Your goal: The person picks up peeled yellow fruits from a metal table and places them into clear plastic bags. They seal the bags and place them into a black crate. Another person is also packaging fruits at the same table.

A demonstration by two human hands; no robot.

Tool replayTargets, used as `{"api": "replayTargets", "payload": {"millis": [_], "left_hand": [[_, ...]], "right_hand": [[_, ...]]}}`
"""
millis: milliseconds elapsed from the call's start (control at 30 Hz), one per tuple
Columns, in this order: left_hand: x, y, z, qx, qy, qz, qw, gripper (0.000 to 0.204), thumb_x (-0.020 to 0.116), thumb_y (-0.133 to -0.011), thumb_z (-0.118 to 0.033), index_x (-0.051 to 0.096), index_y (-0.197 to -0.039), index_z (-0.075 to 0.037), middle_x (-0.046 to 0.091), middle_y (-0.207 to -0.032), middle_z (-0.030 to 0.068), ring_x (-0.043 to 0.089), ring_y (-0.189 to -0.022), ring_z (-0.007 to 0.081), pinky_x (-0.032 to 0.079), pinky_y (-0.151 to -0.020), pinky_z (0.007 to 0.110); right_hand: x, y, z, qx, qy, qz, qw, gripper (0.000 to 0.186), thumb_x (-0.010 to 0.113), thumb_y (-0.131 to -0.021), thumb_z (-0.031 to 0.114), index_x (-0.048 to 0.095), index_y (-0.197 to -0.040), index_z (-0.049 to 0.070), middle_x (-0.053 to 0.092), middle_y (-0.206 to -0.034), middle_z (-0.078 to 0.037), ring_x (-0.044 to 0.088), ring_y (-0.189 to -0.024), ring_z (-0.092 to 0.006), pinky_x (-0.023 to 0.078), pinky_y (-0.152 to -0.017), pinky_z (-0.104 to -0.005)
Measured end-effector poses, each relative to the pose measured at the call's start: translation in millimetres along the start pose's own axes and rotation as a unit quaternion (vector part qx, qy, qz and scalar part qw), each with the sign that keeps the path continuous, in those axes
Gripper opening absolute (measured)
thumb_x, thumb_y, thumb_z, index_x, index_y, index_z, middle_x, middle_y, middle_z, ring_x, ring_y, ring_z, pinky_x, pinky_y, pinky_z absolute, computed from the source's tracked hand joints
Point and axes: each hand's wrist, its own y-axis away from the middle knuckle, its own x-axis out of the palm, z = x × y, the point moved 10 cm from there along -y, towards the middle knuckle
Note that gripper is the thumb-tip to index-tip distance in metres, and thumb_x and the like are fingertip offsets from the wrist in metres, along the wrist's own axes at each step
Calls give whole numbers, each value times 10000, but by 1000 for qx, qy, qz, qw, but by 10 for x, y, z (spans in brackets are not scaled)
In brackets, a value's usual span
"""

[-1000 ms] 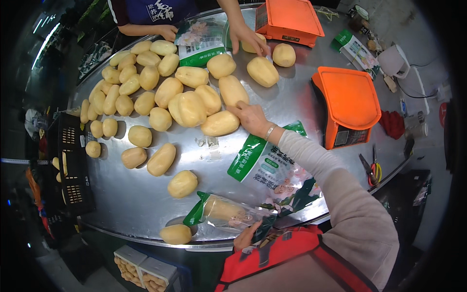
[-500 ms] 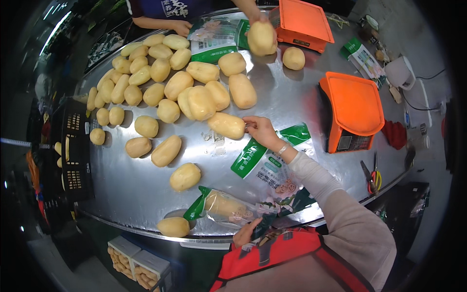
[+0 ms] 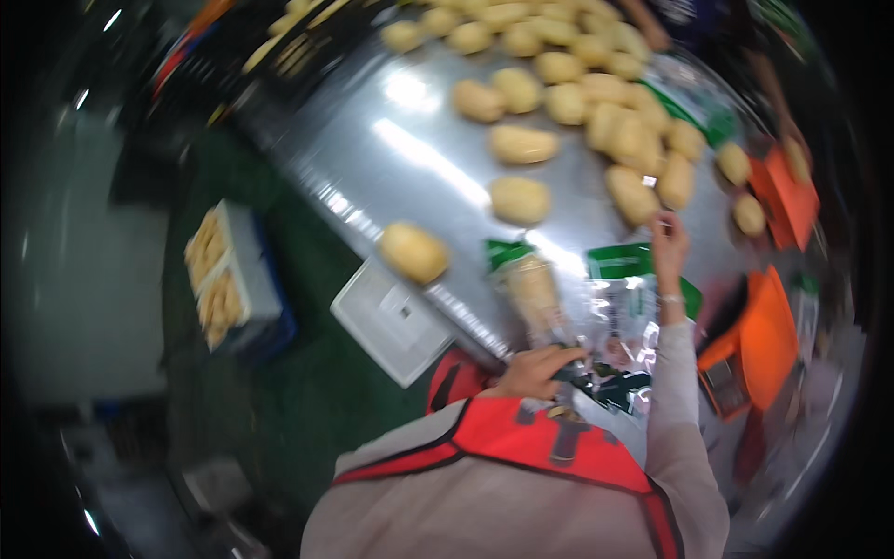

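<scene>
My left hand [image 3: 531, 373] grips the bottom end of a green-edged clear bag [image 3: 510, 250] holding a pale peeled lotus root [image 3: 529, 291] at the table's near edge. My right hand [image 3: 667, 238] has its fingers pinched just below an oblong root [image 3: 633, 196], above a flat green-and-white bag [image 3: 619, 293]; blur hides what, if anything, is between them. Loose pale roots [image 3: 520, 144] lie on the steel table [image 3: 400, 158], one [image 3: 413, 252] near the edge.
Orange scales [image 3: 750, 340] [image 3: 782, 205] stand at the right. A co-worker's hand [image 3: 790, 130] is at a root by the far scale. A black crate [image 3: 307, 51] is at upper left. Crates of unpeeled roots [image 3: 237, 261] and a white lid [image 3: 391, 321] are beside the table, low left.
The view has swung sharply and blurred, showing more floor at left. My right hand moved slightly off the roots. The co-worker picked up a root. My left hand stays on the bag.
</scene>
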Motion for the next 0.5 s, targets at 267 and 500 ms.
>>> {"api": "replayTargets", "payload": {"millis": [267,500], "left_hand": [[102,349,13,17,-60,-130,990,576,611,-669,7,605,-1226,-136,619,-916,125,642,-777,321,521,-655,381],[-52,433,-103,23,-60,-132,989,536,600,-679,32,620,-1198,-100,619,-896,135,630,-765,338,512,-649,392]], "right_hand": [[1533,1786,2853,-215,-168,472,838,108,641,-863,117,689,-824,28,665,-965,-110,626,-800,-222,495,-731,-335],[1447,3538,4215,-502,-120,559,649,737,729,-728,66,448,-1401,172,424,-1441,-195,570,-1100,-349,465,-892,-420]]}}
